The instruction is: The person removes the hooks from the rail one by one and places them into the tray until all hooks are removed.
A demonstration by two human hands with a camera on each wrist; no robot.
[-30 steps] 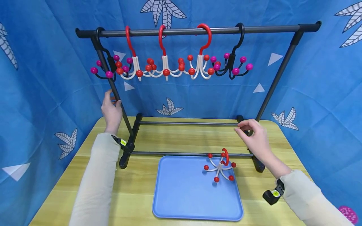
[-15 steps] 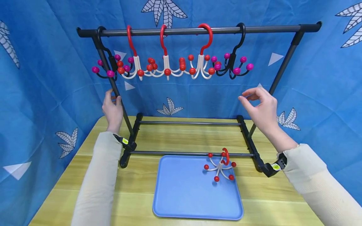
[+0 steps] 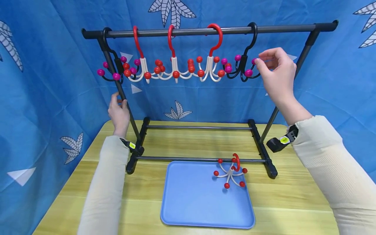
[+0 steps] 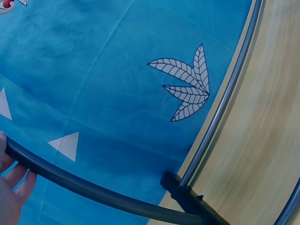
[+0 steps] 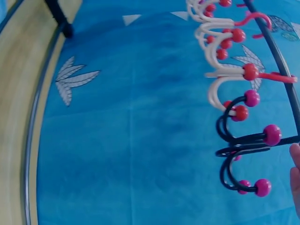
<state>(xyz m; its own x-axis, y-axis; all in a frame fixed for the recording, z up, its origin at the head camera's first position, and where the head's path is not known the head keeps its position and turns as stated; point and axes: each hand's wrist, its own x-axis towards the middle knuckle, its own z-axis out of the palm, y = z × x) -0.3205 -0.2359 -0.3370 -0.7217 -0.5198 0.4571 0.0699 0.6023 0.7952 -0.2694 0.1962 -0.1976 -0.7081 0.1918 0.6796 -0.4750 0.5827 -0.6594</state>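
My left hand (image 3: 118, 114) grips the left post (image 3: 133, 124) of a black garment rack; in the left wrist view its fingers (image 4: 23, 183) wrap round the post (image 4: 93, 188). My right hand (image 3: 277, 73) is raised at the right end of the rack with loosely bent fingers. It overlaps the pink balls of a black octopus-style hanger (image 3: 243, 63) that hangs from the top bar (image 3: 188, 32). The right wrist view has this hanger (image 5: 243, 139) with fingertips (image 5: 296, 157) beside its stem. Another hanger (image 3: 231, 171), white with a red hook and red balls, sits on a blue tray (image 3: 199, 199).
Three red-hooked white hangers, among them one (image 3: 210, 62) near the middle, share the bar with a second black hanger (image 3: 118, 66) at the left end. The rack's base (image 3: 202, 159) stands on a wooden table (image 3: 141, 199), and a blue patterned cloth (image 3: 194, 98) hangs behind.
My right hand has risen from near the rack's right foot up to the right-hand black hanger. My left hand stays on the post, and the hangers keep their places.
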